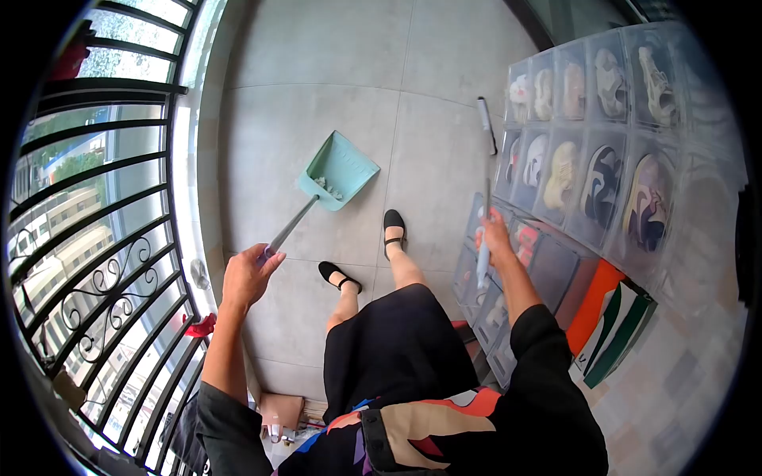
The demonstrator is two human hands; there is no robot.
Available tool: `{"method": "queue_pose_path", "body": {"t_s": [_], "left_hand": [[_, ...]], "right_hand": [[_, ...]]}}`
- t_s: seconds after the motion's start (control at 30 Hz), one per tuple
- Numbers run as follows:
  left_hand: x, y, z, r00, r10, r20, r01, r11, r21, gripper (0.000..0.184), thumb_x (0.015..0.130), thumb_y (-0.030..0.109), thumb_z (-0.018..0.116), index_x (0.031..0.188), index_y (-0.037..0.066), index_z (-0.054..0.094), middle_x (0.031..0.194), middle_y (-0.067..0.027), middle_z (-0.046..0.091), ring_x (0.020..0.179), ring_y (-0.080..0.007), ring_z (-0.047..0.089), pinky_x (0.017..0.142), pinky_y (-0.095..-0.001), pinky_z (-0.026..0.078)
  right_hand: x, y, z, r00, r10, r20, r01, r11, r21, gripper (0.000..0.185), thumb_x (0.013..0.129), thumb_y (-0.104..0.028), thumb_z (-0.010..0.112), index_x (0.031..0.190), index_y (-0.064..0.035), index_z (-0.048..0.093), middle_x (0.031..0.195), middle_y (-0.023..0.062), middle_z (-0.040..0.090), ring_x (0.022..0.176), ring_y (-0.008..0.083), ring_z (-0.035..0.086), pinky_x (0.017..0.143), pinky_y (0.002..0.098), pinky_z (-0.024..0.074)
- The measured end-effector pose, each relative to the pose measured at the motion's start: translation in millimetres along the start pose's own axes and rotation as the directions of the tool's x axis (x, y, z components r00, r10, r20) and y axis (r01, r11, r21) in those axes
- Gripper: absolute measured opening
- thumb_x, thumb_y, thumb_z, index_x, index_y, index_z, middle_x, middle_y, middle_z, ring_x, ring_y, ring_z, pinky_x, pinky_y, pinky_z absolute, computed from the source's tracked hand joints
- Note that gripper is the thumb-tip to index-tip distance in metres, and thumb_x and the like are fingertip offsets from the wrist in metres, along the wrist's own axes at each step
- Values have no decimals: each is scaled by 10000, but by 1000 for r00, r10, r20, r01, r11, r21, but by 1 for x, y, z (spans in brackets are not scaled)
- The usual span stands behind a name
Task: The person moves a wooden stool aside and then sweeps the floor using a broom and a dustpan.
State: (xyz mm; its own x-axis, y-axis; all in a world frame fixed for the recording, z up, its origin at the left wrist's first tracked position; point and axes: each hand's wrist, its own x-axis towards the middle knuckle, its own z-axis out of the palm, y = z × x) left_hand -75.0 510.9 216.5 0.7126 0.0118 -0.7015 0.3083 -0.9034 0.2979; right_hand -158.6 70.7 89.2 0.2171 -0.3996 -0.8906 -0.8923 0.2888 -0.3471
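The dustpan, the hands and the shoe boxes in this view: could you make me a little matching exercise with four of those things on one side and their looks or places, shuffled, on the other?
Things
1. Dustpan
2. Left hand
3. Shoe boxes
4. Right hand

Looks or places
A. Closed round a pale blue pole
B. See-through, stacked on the right side of the picture
C. Pale green, with whitish bits in it
D. Closed round the end of a long grey handle

Right pairs: 1-C, 2-D, 3-B, 4-A
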Motion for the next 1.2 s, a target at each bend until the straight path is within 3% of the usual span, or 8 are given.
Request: {"method": "queue_pose_path", "body": {"t_s": [0.1, 0.17, 0.3, 0.5, 0.87, 0.97, 1.03, 1.2], "left_hand": [[17, 41, 4, 1000, 28, -5, -28, 1000, 4, 400, 775, 414, 637, 855, 23, 626, 647, -157, 587, 608, -313, 566, 596, -374, 445], [27, 68, 3, 999, 32, -6, -32, 999, 24, 396, 776, 413, 637, 857, 26, 628, 651, -153, 593, 612, -309, 571, 598, -374, 447], [43, 110, -3, 1000, 13, 16, -14, 998, 55, 389, 775, 413, 637, 868, 36, 629, 671, -144, 607, 637, -302, 588, 606, -372, 455], [55, 115, -28, 1000, 13, 27, -15, 994, 108, 368, 788, 400, 630, 871, 41, 626, 692, -142, 617, 664, -301, 599, 609, -361, 455], [86, 78, -68, 993, -95, -70, 87, 990, -107, 368, 793, 376, 644, 853, 15, 605, 605, -94, 535, 569, -183, 488, 569, -307, 412], [97, 77, -64, 987, -146, -66, 136, 981, -138, 366, 784, 374, 656, 854, 17, 609, 610, -91, 543, 568, -182, 499, 572, -307, 420], [102, 88, -64, 987, -156, -29, 153, 985, -78, 364, 777, 379, 661, 866, 29, 617, 627, -107, 565, 570, -214, 520, 573, -323, 428], [120, 134, -64, 974, -217, -63, 207, 969, -133, 383, 768, 402, 660, 887, 40, 627, 647, -131, 579, 583, -249, 544, 580, -336, 439]], "right_hand": [[-55, 27, 25, 987, 69, 146, -47, 987, -152, 493, 891, -178, 437, 1340, -249, 246, 766, 62, 453, 491, 138, 460, 364, 286, 413], [-95, 28, 31, 935, 121, 334, -63, 982, -180, 522, 877, -168, 418, 1355, -186, 211, 568, 53, 441, 381, 156, 434, 348, 301, 398], [-120, 16, 26, 836, 99, 540, -52, 993, -102, 492, 882, -130, 442, 1345, -161, 278, 545, 41, 447, 349, 138, 433, 326, 280, 376], [-115, -35, -14, 894, 36, 447, 1, 997, -82, 509, 885, -113, 449, 1367, -164, 293, 542, 23, 461, 347, 111, 425, 332, 254, 373], [73, -219, -18, 979, -202, -18, 200, 976, -85, 473, 873, -140, 454, 1325, -143, 315, 684, 52, 469, 465, 121, 453, 375, 273, 389], [95, -223, 6, 989, -136, 49, 136, 991, 4, 457, 869, -176, 457, 1304, -219, 324, 650, 34, 455, 454, 105, 430, 361, 243, 368], [78, -192, 29, 988, -92, 128, 112, 981, -160, 488, 860, -141, 454, 1312, -225, 289, 759, 51, 463, 483, 125, 440, 358, 265, 393], [-3, -164, 57, 874, 100, 475, 68, 943, -324, 538, 850, -115, 440, 1351, -162, 250, 532, 55, 467, 347, 154, 450, 351, 304, 425]]}}
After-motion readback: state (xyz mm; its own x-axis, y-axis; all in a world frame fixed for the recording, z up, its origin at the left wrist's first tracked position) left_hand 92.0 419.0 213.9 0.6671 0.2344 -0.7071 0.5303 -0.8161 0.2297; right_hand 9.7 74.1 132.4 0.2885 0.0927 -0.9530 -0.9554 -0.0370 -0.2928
